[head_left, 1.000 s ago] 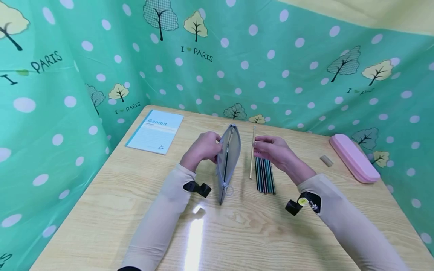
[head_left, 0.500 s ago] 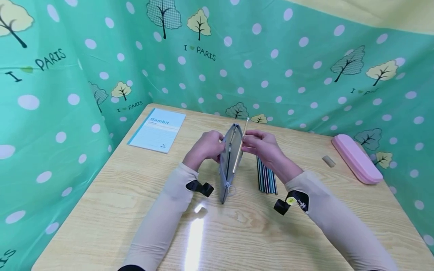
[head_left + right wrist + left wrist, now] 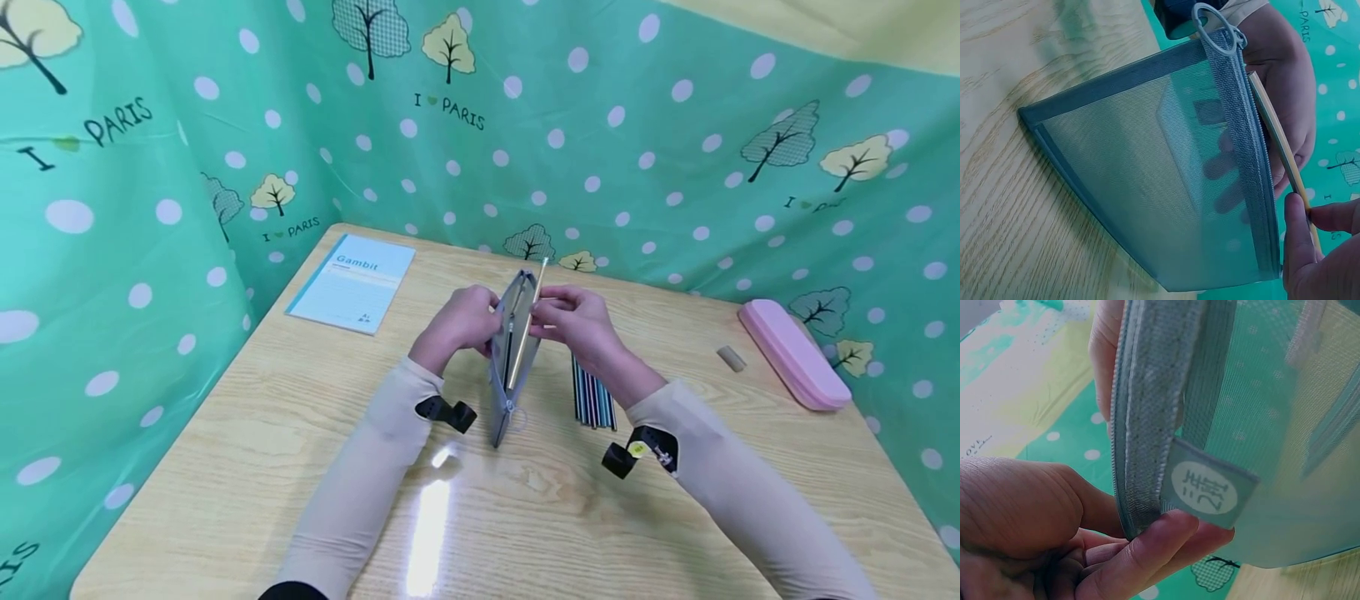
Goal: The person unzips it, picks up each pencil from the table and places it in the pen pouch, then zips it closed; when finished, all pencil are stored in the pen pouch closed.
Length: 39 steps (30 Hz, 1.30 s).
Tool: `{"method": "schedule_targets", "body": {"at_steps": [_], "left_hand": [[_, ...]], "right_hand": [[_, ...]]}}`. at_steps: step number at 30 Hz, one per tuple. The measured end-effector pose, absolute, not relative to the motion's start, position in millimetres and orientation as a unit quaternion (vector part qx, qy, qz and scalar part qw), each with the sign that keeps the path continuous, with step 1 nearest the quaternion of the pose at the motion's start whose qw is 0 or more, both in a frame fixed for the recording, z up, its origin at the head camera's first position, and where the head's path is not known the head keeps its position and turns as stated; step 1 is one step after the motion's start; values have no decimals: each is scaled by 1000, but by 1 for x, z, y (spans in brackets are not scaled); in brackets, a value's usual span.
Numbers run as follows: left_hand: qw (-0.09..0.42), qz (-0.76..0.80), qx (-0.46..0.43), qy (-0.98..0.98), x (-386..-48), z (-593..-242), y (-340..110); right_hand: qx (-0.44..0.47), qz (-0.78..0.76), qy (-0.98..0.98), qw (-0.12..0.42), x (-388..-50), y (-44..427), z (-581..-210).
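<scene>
A grey mesh zip pouch (image 3: 501, 421) stands on edge on the table, its zipper side up and gaping. My left hand (image 3: 467, 321) grips the pouch's left rim; the left wrist view shows thumb and fingers around the zipper band beside a small fabric label (image 3: 1210, 490). With thumb and fingers my right hand (image 3: 581, 325) pinches a pale wooden pencil (image 3: 1280, 137). That pencil slants along the pouch's opening, its near end over the mouth. Through the opening a dark stick-like thing is visible inside. Several dark pencils (image 3: 594, 402) lie side by side under my right wrist.
A light blue notebook (image 3: 351, 283) lies at the back left of the wooden table (image 3: 525, 533). To the right are a small grey-brown eraser-like block (image 3: 731, 359) and a pink pencil case (image 3: 795, 356). A green patterned curtain (image 3: 585, 158) closes off the back.
My right hand has carried the pale pencil leftward from beside the dark pencils to the pouch's opening. The left hand keeps its grip on the pouch. The view has shifted slightly.
</scene>
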<state>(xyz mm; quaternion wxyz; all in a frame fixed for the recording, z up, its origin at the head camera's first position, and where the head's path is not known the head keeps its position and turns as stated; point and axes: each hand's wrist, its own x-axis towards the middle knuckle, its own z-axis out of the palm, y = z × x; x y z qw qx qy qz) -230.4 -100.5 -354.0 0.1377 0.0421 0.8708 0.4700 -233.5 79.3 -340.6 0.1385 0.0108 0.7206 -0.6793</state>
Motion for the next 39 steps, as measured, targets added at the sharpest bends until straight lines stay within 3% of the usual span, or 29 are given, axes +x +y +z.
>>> {"method": "schedule_targets", "body": {"at_steps": [21, 30, 39], "left_hand": [[143, 477, 43, 866, -231, -353, -101], [148, 475, 45, 866, -233, -354, -99], [145, 472, 46, 868, -231, -354, -103]], "right_hand": [[-7, -641, 758, 120, -229, 87, -339], [16, -636, 760, 133, -245, 145, -331], [44, -596, 775, 205, -261, 203, -378]]}}
